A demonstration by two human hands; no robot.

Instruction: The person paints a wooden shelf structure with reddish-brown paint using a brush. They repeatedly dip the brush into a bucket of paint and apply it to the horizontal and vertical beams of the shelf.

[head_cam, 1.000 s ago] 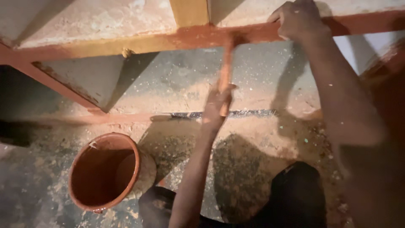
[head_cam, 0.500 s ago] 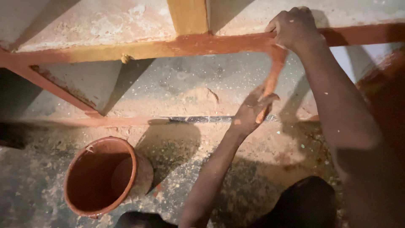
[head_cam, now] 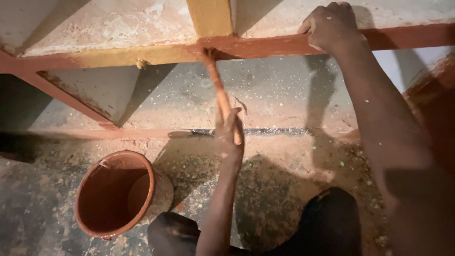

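Note:
My left hand (head_cam: 229, 135) is shut on a paint-stained brush (head_cam: 215, 80) that points up and away from me. Its tip touches the underside of a horizontal wooden rail (head_cam: 265, 45), just below a yellow upright post (head_cam: 208, 16). The rail is red-brown to the right of the brush tip and bare yellow to the left. My right hand (head_cam: 332, 23) grips the top of the same rail further right, fingers curled over it. A round bucket (head_cam: 116, 194) coated in red-brown paint stands on the floor at lower left, below and left of my left hand.
A slanted red-brown brace (head_cam: 61, 95) runs down from the rail at left. The floor (head_cam: 284, 166) is covered with sawdust and paint specks. My dark-clothed knees (head_cam: 332, 223) fill the bottom centre. A red-brown painted surface (head_cam: 433, 95) stands at the right edge.
My left hand has swung the brush left along the rail, from beside my right hand to under the yellow post. The right hand keeps its hold on the rail.

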